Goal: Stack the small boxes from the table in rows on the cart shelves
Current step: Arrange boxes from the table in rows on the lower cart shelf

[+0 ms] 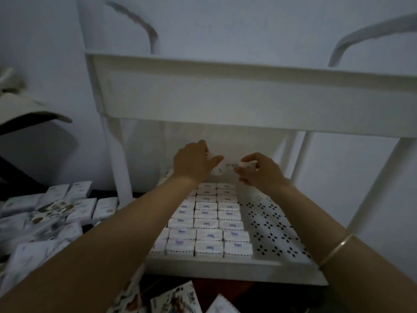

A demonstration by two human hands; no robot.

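Near the centre of the frame, both hands reach in under the upper tray of the white metal cart (225, 98). The left hand (194, 161) has its fingers (202, 145) curled round a small white box (215, 171), held above the far end of the lower shelf. The picture is blurred there, so how this box is turned cannot be told. The right hand (259, 170), just beside the left and not touching it, pinches a second small white box (247, 164) between thumb and fingers. Below the wrists, rows of small white boxes with dotted edges (207, 224) lie packed side by side on the left part of the white perforated lower shelf (275, 231). At the left of the frame, loose boxes of the same kind (83, 206) lie piled on the dark desk (86, 228). A thin gold bangle (336, 249) circles the right forearm.
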